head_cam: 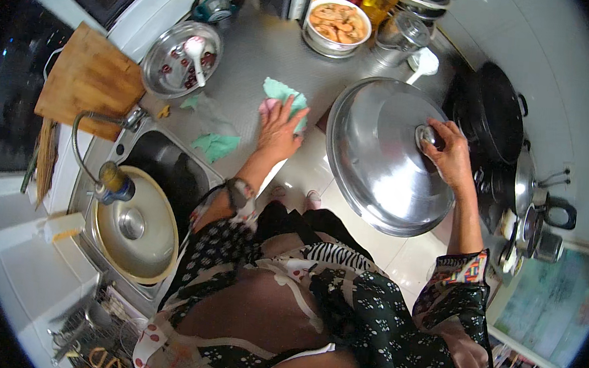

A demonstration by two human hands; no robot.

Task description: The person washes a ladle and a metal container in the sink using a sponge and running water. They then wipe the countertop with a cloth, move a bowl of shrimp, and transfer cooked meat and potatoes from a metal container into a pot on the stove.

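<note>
My right hand (447, 150) grips the knob of a large domed metal lid (381, 155), held above the tiled floor beside the counter. My left hand (280, 130) is at the counter's edge, its fingers over a light green cloth (282, 89) with a bunched pink cloth (267, 107) beneath them. Left of that hand, another green cloth (217, 147) lies on the metal counter (256, 49) near a piece of clear plastic (213, 116). Farther back, a metal bowl (153, 61) holds several dark red fruits and a white spoon (195, 57).
A faucet (135, 117) and a basin (156, 235) in the sink are at left, near a wooden cutting board (90, 82). A bowl of shrimp (340, 22) stands at the back beside an oil bottle (378, 2). A black wok (495, 112) and other pots are at right.
</note>
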